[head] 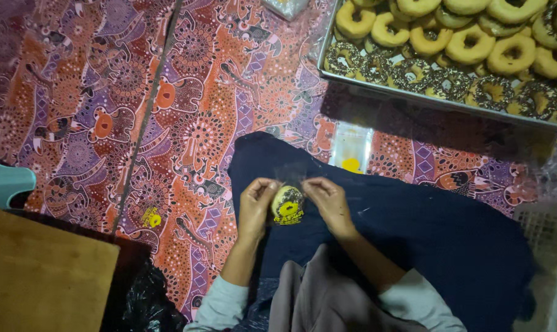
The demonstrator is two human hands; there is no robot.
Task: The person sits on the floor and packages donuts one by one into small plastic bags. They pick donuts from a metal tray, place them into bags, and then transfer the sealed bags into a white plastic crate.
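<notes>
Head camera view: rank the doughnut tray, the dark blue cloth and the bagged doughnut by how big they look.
1. dark blue cloth
2. doughnut tray, cut off by the frame, so unsure
3. bagged doughnut

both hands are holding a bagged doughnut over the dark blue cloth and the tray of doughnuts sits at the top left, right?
Not quite. The head view shows the tray of doughnuts at the top right, not the top left. The rest holds: the left hand and right hand hold a bagged doughnut over the dark blue cloth.

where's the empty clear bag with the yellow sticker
In the head view the clear bag lies flat on the patterned mat, just below the doughnut tray and above the hands.
</notes>
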